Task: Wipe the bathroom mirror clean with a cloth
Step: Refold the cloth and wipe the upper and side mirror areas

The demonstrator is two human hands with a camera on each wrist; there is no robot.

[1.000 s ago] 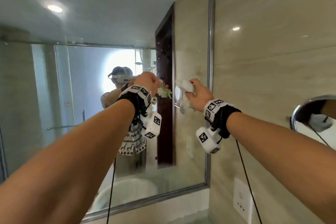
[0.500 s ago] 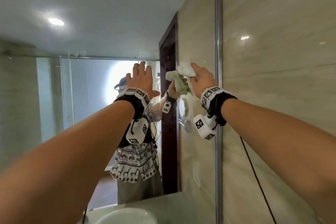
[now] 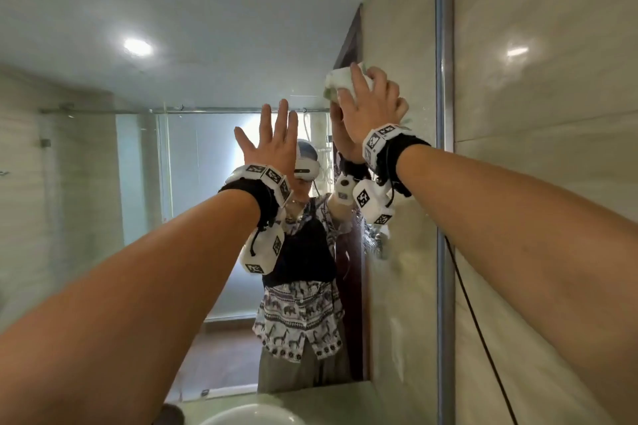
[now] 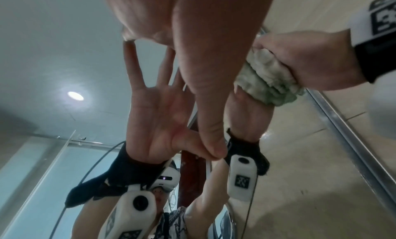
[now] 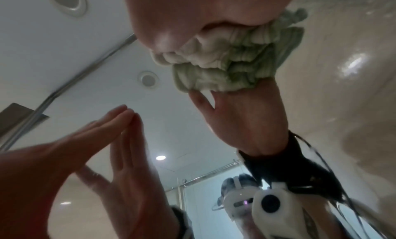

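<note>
Wiping climbed toward the top right corner

Right hand (image 3: pixel 371 103) gripped the cloth (image 3: pixel 340 81) higher up the mirror (image 3: pixel 207 45); left hand (image 3: pixel 272 145) had flattened, fingers straight.

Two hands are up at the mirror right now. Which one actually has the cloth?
The right hand, near the mirror's metal frame: it presses the bunched green cloth to the glass. The left hand has straight, spread, empty fingers.

Both arms are reaching up and forward; the left hand (image 3: pixel 272 145) is lying flat, fingers (image 4: pixel 214 90) straight and spread, while the right hand (image 3: pixel 371 107), higher and further right, is gripping with curled fingers (image 3: pixel 359 79)
</note>
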